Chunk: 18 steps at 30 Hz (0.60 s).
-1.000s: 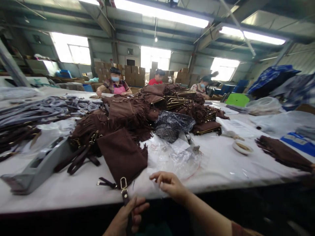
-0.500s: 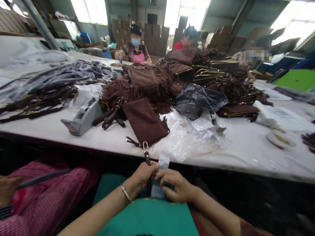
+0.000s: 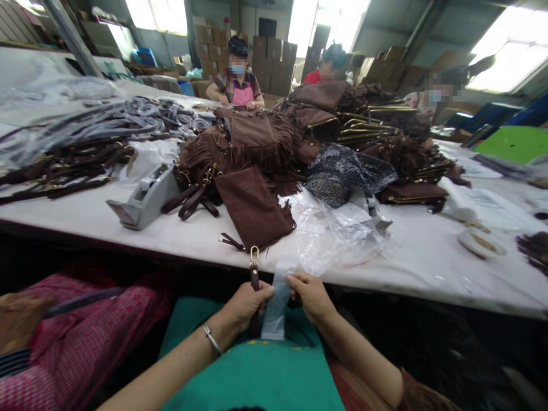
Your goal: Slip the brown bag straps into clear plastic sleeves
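Note:
My left hand (image 3: 247, 303) is closed around a dark brown leather strap (image 3: 254, 277), its thumb against the edge of a translucent plastic strip (image 3: 276, 308). The strap's gold clasp (image 3: 254, 254) lies at the corner of a brown fringed pouch (image 3: 254, 211) on the table. Between thumb and fingers, my right hand (image 3: 311, 294) pinches the strip's right edge. The strip hangs between both hands above a green cloth (image 3: 252, 377) on my lap; whether the strap's lower part touches it I cannot tell.
A grey tape dispenser (image 3: 145, 197) stands left on the table (image 3: 77, 217). Brown fringed bags (image 3: 252, 131) are heaped behind the pouch, with crumpled clear plastic (image 3: 325, 234) to its right. A co-worker's hand (image 3: 21, 319) rests at far left; more people sit across the table.
My right hand has moved up and right and now pinches the strip, which is spread wider and flatter. My left hand keeps the strap. The co-worker opposite has lowered a hand.

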Each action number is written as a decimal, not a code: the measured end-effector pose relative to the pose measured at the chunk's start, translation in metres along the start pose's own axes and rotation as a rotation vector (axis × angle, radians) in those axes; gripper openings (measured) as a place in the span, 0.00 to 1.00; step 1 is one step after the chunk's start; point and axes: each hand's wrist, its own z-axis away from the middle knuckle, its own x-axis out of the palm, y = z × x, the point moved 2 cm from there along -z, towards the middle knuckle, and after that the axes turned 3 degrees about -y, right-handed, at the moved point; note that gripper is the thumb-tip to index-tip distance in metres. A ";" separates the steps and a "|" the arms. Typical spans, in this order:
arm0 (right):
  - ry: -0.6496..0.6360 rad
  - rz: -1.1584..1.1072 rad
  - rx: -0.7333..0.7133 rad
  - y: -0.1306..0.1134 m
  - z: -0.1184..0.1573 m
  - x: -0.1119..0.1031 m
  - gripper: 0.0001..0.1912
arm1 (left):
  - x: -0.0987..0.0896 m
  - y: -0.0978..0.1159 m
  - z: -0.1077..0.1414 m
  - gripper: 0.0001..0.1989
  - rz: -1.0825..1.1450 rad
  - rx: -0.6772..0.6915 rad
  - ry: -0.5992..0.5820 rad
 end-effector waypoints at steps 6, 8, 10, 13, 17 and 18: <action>-0.022 0.375 -0.103 -0.011 0.006 0.003 0.13 | -0.001 0.014 0.003 0.21 0.054 0.047 0.019; -0.029 0.433 -0.134 -0.012 0.010 0.008 0.14 | 0.001 0.017 0.001 0.21 0.042 0.062 0.001; -0.044 0.455 -0.142 -0.012 0.013 0.013 0.14 | 0.004 0.019 0.000 0.20 0.014 0.080 0.012; -0.095 0.459 -0.108 -0.010 0.016 0.016 0.12 | 0.005 0.019 0.000 0.18 -0.025 0.102 0.082; -0.134 0.371 -0.072 -0.006 0.015 0.009 0.14 | 0.002 0.014 0.001 0.18 -0.029 0.119 0.075; -0.138 0.317 -0.060 -0.004 0.015 0.007 0.15 | 0.001 0.013 0.001 0.18 -0.020 0.120 0.058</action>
